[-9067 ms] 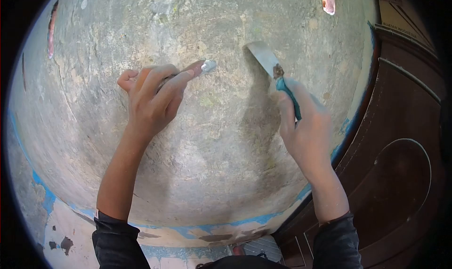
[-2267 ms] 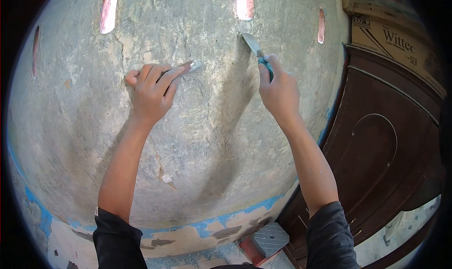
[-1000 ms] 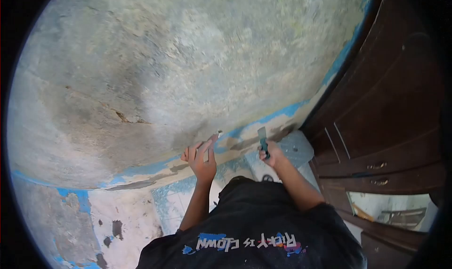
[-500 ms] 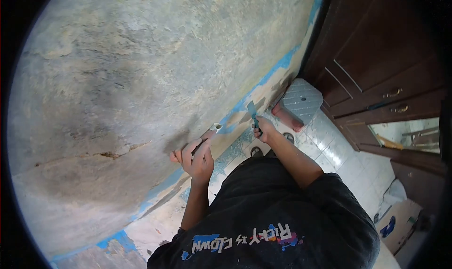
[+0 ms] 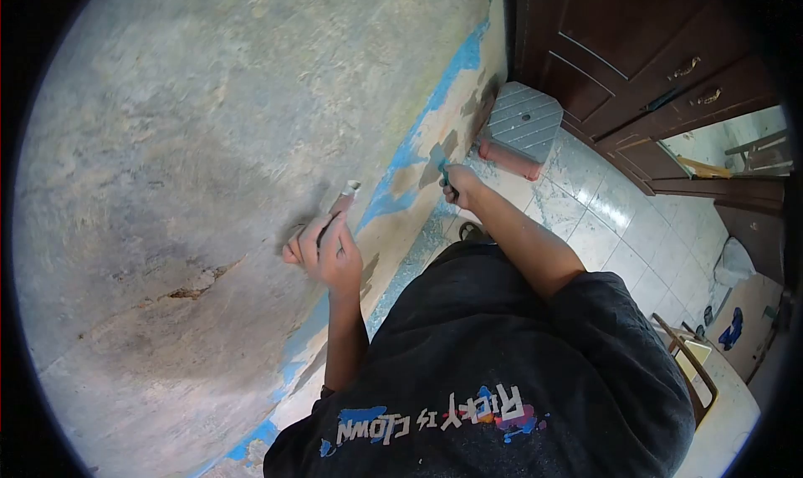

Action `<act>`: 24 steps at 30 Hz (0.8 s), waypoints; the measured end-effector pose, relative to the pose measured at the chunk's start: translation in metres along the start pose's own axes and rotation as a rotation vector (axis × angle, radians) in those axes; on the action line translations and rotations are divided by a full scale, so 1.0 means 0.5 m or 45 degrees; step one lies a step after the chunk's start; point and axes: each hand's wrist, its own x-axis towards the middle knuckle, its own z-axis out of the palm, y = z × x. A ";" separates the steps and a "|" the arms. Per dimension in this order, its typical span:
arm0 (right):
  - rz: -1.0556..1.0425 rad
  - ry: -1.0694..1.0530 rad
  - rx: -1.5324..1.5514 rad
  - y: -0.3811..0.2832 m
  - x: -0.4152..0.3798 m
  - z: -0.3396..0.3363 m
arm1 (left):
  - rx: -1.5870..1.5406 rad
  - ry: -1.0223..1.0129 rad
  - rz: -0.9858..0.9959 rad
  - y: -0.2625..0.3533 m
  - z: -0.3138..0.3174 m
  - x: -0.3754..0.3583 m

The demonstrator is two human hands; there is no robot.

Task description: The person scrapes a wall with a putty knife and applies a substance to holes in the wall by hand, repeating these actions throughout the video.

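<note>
Bare grey plaster wall (image 5: pixel 167 143) with one blue paint band along its base fills the space beside both hands. One left hand (image 5: pixel 324 256) is seen closed around one scraper (image 5: pixel 341 202), whose whitish tip projects beyond the fingers and lies against the wall. One right hand (image 5: pixel 462 185) is held beyond the left, gripped around one putty knife (image 5: pixel 443 175) with a teal handle, close to the paint band. One grey step stool (image 5: pixel 520 127) is set on the tiled floor (image 5: pixel 602 219) past the right hand, beside one dark wooden cabinet (image 5: pixel 636 51).
</note>
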 end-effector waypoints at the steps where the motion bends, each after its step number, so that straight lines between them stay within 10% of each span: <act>1: -0.009 0.025 0.022 -0.012 0.019 -0.006 | 0.024 -0.005 0.015 -0.001 -0.002 0.013; 15: -0.055 -0.115 0.105 -0.024 0.000 -0.034 | 0.264 -0.135 0.173 0.000 0.031 0.086; 24: -0.350 0.087 0.165 -0.009 0.070 -0.037 | 0.185 0.447 -0.025 -0.040 0.066 0.140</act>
